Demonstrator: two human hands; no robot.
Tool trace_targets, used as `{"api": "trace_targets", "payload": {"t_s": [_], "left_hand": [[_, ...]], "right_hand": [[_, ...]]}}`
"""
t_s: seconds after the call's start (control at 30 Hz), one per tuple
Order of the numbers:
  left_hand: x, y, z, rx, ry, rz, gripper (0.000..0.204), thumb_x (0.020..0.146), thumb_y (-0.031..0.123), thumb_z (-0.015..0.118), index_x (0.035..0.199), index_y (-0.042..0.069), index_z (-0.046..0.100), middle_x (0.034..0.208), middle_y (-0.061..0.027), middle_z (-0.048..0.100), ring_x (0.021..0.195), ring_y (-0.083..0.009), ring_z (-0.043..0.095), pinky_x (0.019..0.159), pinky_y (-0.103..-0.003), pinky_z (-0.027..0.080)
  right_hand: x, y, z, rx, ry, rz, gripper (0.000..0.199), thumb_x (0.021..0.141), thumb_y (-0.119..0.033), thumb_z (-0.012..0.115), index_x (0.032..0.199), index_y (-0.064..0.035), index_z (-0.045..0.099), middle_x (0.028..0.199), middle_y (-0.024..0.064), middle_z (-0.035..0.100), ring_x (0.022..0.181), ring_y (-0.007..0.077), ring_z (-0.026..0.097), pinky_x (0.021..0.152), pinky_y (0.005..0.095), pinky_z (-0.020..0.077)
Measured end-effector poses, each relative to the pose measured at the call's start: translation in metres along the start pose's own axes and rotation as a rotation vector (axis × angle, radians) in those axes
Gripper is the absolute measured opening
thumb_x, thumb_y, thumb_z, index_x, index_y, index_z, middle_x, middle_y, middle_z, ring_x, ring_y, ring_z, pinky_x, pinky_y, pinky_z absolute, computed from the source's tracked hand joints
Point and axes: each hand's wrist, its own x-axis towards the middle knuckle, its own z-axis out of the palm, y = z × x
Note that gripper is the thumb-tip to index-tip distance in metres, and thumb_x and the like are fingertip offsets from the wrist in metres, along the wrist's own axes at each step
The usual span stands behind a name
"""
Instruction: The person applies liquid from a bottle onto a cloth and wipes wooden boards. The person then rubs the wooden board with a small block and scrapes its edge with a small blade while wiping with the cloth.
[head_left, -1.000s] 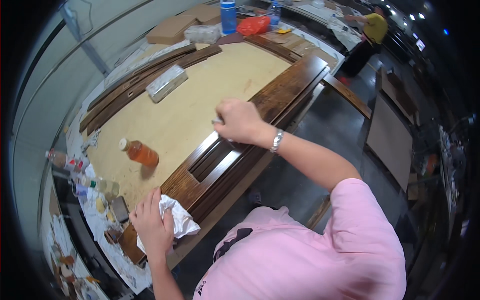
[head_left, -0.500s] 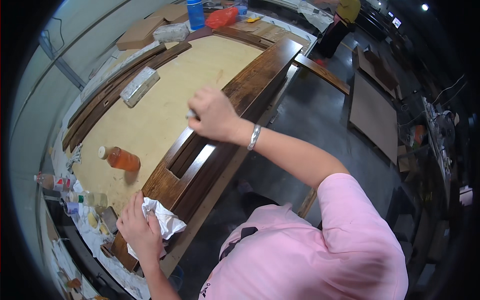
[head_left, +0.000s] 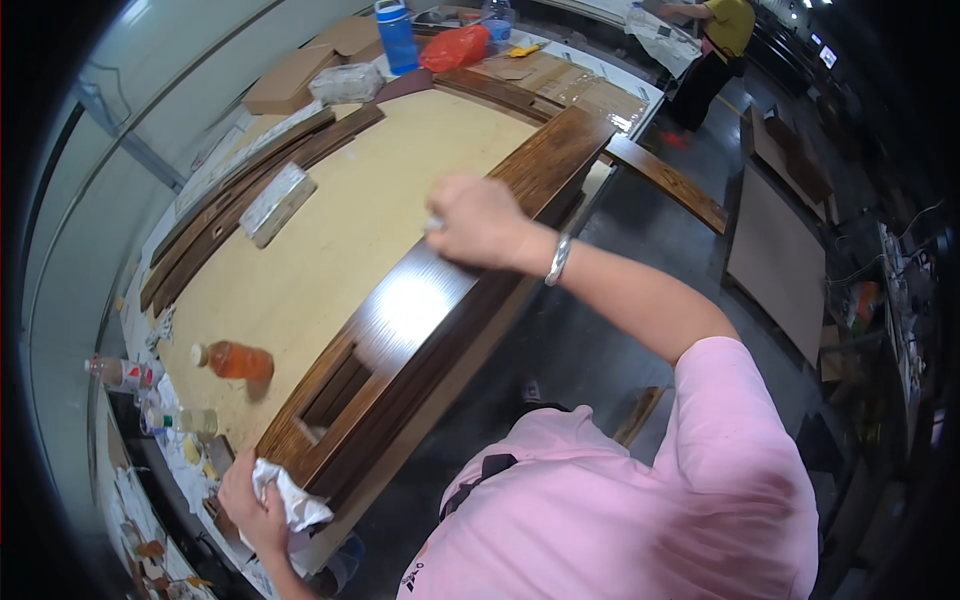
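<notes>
A long dark brown wooden board [head_left: 420, 300] with a rectangular slot lies slantwise before me, its surface shining in the middle. My right hand [head_left: 478, 222] is closed and slightly blurred over the board, past the slot. A small whitish thing [head_left: 434, 223] pokes out of its fingers; most of it is hidden, so its kind cannot be told. At the board's near left end, my left hand [head_left: 250, 508] grips a crumpled white cloth [head_left: 292, 498] against the wood. A bottle of orange liquid [head_left: 238, 360] stands left of the board.
Left lie curved wooden strips [head_left: 230, 205] and a wrapped block [head_left: 278, 205]. Several bottles, one of pale liquid [head_left: 192, 422], line the left edge. A blue bottle [head_left: 397, 40] and red plastic bag [head_left: 455, 47] stand at the back. A person [head_left: 722, 40] works at the far right.
My right hand has moved along the board toward its far end, away from the slot. My left hand stays at the near end with the cloth. The whole view has shifted.
</notes>
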Motion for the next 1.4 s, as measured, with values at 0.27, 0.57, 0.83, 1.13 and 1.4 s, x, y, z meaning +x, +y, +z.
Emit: {"api": "trace_targets", "payload": {"t_s": [0.27, 0.57, 0.83, 1.13, 1.4], "left_hand": [[-0.007, -0.023, 0.009, -0.026, 0.031, -0.14, 0.042, 0.09, 0.02, 0.063, 0.127, 0.0, 0.067, 0.121, -0.0171, 0.069, 0.115, -0.0359, 0.062, 0.103, -0.044, 0.042], [-0.022, -0.057, 0.014, 0.029, 0.026, -0.302, 0.035, 0.095, 0.013, 0.061, 0.125, -0.003, 0.066, 0.118, -0.0203, 0.069, 0.11, -0.0374, 0.065, 0.099, -0.042, 0.047], [-0.037, -0.09, 0.021, 0.099, 0.053, -0.401, 0.033, 0.098, 0.015, 0.06, 0.125, -0.003, 0.064, 0.118, -0.0209, 0.069, 0.109, -0.0382, 0.066, 0.098, -0.042, 0.048], [-0.042, -0.1, 0.02, 0.125, 0.032, -0.463, 0.037, 0.101, 0.021, 0.058, 0.127, -0.003, 0.063, 0.119, -0.0209, 0.068, 0.111, -0.0383, 0.065, 0.098, -0.042, 0.048], [-0.048, -0.12, 0.021, 0.238, 0.004, -0.502, 0.041, 0.103, 0.027, 0.057, 0.13, -0.003, 0.062, 0.123, -0.0218, 0.066, 0.115, -0.0412, 0.062, 0.102, -0.044, 0.046]], "right_hand": [[0.027, 0.19, -0.077, -0.263, 0.014, 0.497, 0.027, 0.081, -0.028, 0.07, 0.089, -0.0028, 0.073, 0.095, 0.0202, 0.072, 0.092, 0.0348, 0.071, 0.081, 0.0458, 0.0566], [0.01, 0.181, -0.063, 0.0, 0.027, 0.224, 0.024, 0.078, -0.026, 0.07, 0.087, -0.0045, 0.074, 0.101, 0.0175, 0.072, 0.097, 0.0353, 0.069, 0.088, 0.0465, 0.056], [0.014, 0.3, -0.085, 0.349, 0.101, 0.33, 0.027, 0.083, -0.021, 0.078, 0.09, 0.0038, 0.073, 0.078, 0.0075, 0.068, 0.073, 0.0148, 0.061, 0.069, 0.0312, 0.0505], [-0.024, 0.293, -0.109, 0.44, 0.096, 0.476, 0.021, 0.085, -0.016, 0.078, 0.089, 0.0037, 0.072, 0.076, 0.0011, 0.065, 0.071, 0.007, 0.055, 0.065, 0.0248, 0.0459], [-0.077, 0.306, -0.123, 0.379, 0.013, 0.466, 0.021, 0.086, -0.015, 0.077, 0.094, 0.0038, 0.074, 0.077, 0.0006, 0.066, 0.072, 0.0066, 0.056, 0.068, 0.0249, 0.0469]]}}
